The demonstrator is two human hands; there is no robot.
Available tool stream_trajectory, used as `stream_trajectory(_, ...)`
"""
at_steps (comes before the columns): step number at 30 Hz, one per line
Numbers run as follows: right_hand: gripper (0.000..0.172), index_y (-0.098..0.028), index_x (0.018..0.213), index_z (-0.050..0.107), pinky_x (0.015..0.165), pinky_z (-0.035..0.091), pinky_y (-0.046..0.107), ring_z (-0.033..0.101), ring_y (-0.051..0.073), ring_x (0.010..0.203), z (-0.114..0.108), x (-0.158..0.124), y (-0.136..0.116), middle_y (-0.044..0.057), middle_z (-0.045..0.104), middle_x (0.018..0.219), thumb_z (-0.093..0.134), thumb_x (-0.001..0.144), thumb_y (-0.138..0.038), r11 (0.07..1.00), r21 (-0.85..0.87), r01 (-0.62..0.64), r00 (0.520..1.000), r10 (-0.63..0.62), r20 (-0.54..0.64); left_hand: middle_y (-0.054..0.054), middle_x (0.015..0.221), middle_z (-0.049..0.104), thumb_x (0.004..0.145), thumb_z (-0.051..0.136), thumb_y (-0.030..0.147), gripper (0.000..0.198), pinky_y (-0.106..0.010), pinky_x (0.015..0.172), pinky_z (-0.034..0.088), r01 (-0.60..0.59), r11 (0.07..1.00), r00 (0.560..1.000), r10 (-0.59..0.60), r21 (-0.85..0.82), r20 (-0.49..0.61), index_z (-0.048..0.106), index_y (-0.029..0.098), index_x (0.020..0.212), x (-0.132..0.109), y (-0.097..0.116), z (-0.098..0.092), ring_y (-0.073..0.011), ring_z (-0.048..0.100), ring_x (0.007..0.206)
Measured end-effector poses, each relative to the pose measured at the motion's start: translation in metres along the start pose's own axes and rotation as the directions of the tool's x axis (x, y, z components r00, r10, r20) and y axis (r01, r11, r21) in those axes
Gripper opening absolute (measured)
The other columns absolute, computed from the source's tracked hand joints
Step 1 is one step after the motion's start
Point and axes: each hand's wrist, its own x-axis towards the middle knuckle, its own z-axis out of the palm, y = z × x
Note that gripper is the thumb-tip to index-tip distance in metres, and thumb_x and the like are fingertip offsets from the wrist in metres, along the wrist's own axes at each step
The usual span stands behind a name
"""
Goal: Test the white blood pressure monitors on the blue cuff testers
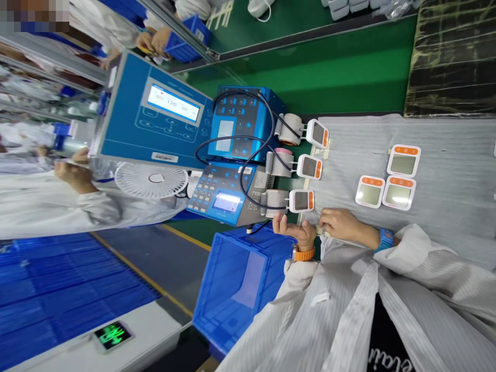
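My left hand [295, 230], wearing an orange watch strap, is open with its fingers spread. It is just below a white monitor with an orange edge [301, 201], the nearest of three in a row. The other two [315, 167] [318, 133] connect to cuffs on cylindrical test fixtures [290, 129]. My right hand [341, 225], with a blue watch strap, has its fingertips closed on a pale strip [321, 230] at the edge of a grey mat [349, 155]. Three loose monitors [403, 160] [370, 191] [399, 192] lie face up on that mat.
Blue test consoles with screens [170, 103] [242, 124] and black cables stand beyond the fixtures. A blue plastic crate [236, 289] sits beside my left arm. A co-worker in a white coat [77, 199] stands by a white fan [151, 179].
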Motion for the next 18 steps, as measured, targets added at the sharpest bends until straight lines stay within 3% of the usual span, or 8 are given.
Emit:
stream_trajectory(3,0.023,-0.018,0.090,0.072,0.076,0.046,0.026,0.064,0.016,0.087,0.000,0.001,-0.002,0.005,0.070,0.096,0.054,0.087,-0.005,0.999,-0.035,0.010,0.999,-0.009,0.032,-0.027,0.149,0.033,0.101,0.034,0.061,0.056,-0.074,0.112,0.024,0.072,0.997,0.996,-0.071,-0.013,0.059,0.043,0.016,0.132,-0.005,-0.003,0.014,-0.0413,0.020,0.151)
stream_trajectory(6,0.021,-0.018,0.091,0.072,0.076,0.046,0.027,0.064,0.017,0.087,0.000,0.003,-0.003,0.005,0.071,0.096,0.054,0.090,-0.008,0.999,-0.050,0.014,0.999,-0.012,0.035,-0.027,0.142,0.043,0.097,0.051,0.052,0.048,-0.072,0.108,0.035,0.144,0.980,0.953,-0.101,-0.134,0.287,0.048,0.017,0.129,-0.001,-0.002,0.014,-0.0413,0.038,0.143)
stream_trajectory(8,0.020,-0.018,0.091,0.072,0.076,0.047,0.028,0.063,0.018,0.087,0.001,0.003,-0.002,0.006,0.071,0.097,0.055,0.091,-0.010,0.998,-0.058,0.012,0.999,-0.009,0.037,-0.027,0.140,0.046,0.098,0.049,0.048,0.045,-0.070,0.105,0.039,0.188,0.964,0.930,-0.114,-0.186,0.348,0.048,0.017,0.130,0.002,0.001,0.011,-0.0403,0.044,0.138)
stream_trajectory(12,0.017,-0.018,0.093,0.072,0.076,0.047,0.028,0.063,0.017,0.087,0.003,0.003,-0.002,0.006,0.071,0.097,0.056,0.093,-0.012,0.999,-0.052,0.013,0.999,-0.011,0.034,-0.025,0.137,0.049,0.103,0.036,0.041,0.042,-0.068,0.109,0.038,0.192,0.958,0.963,-0.142,-0.214,0.229,0.043,0.017,0.137,0.007,0.011,0.007,-0.0351,0.042,0.140)
stream_trajectory(16,0.016,-0.017,0.093,0.072,0.077,0.047,0.028,0.064,0.018,0.088,0.004,0.004,-0.002,0.007,0.071,0.099,0.056,0.094,-0.013,0.997,-0.082,0.016,0.999,-0.013,0.032,-0.022,0.129,0.058,0.104,0.038,0.039,0.040,-0.061,0.103,0.046,0.095,0.972,0.919,-0.003,-0.213,0.395,0.046,0.019,0.137,0.010,0.018,0.005,-0.0324,0.056,0.125)
stream_trajectory(18,0.017,-0.017,0.095,0.072,0.078,0.047,0.028,0.064,0.018,0.089,0.004,0.004,-0.003,0.006,0.071,0.099,0.055,0.095,-0.013,0.995,-0.101,0.016,0.999,-0.012,0.042,-0.019,0.120,0.062,0.107,0.024,0.036,0.041,-0.057,0.102,0.049,0.019,0.982,0.935,0.049,-0.187,0.352,0.044,0.019,0.139,0.011,0.021,0.003,-0.0288,0.060,0.122)
